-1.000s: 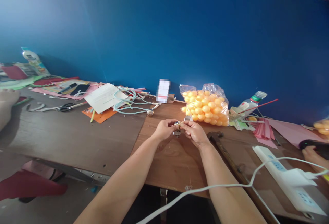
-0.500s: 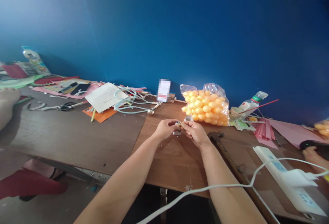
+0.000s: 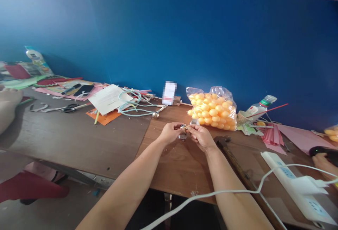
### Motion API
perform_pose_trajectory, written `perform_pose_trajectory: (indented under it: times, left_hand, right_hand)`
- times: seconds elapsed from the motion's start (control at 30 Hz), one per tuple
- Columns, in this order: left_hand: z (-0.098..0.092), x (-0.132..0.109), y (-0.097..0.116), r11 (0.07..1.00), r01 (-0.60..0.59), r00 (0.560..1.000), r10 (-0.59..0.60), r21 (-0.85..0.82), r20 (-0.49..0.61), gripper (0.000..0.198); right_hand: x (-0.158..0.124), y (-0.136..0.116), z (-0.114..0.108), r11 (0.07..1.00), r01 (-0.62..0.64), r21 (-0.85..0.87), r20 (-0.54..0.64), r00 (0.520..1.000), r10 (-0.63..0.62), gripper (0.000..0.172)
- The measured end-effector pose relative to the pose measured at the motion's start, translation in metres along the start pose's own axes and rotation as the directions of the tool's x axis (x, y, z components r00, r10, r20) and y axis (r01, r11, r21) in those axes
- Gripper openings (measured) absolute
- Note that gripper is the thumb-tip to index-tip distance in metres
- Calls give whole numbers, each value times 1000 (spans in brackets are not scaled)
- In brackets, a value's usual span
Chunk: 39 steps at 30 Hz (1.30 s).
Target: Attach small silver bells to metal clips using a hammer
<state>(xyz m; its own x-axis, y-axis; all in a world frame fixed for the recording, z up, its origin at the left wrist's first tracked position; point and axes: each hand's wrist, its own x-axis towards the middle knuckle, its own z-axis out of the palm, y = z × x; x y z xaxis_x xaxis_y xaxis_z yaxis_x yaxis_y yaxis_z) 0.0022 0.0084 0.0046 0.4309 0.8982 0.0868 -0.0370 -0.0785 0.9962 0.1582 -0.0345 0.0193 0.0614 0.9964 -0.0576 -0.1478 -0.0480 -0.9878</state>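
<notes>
In front of me, above the brown tabletop (image 3: 179, 166), my left hand (image 3: 171, 133) pinches a small shiny metal ball, perhaps a bell (image 3: 183, 127), between thumb and fingertips. My right hand (image 3: 200, 135) meets it from the other side, its thumb and forefinger pressed together on something thin and yellowish too small to name. Just below the fingertips sits a small whitish and shiny piece (image 3: 182, 136), partly hidden. Another shiny ball (image 3: 155, 115) lies on the table left of my hands, beside a light-blue cord (image 3: 134, 114).
A clear bag of orange balls (image 3: 212, 112) stands behind my hands. Right are a hammer-like tool (image 3: 232, 163), a power strip (image 3: 280, 177) and a bottle (image 3: 260, 106); a white cable (image 3: 206, 194) crosses my right forearm. Left lie scissors (image 3: 68, 108) and papers (image 3: 109, 99). Other people's limbs show at both sides.
The view has shifted slightly, so the table things appear a little further right. Both hands keep nearly the same pose around the small metal ball.
</notes>
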Motion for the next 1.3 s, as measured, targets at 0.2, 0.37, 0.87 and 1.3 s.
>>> perform_pose_trajectory:
  times: [0.2, 0.37, 0.87, 1.3]
  left_hand:
    - [0, -1, 1, 999, -15, 1000, 15, 33, -6, 33]
    - [1, -3, 4, 996, -29, 999, 30, 79, -13, 31]
    - [1, -4, 4, 988, -54, 998, 58, 144, -20, 28]
    - [2, -5, 4, 982, -71, 996, 78, 177, -32, 24]
  right_hand:
    - [0, 0, 0, 1000, 0, -21, -2, 1000, 0, 33]
    - [1, 2, 0, 1000, 24, -17, -3, 1000, -24, 31]
    - [0, 2, 4, 999, 47, -19, -2, 999, -47, 32]
    - [1, 3, 5, 999, 25, -24, -27, 999, -26, 35]
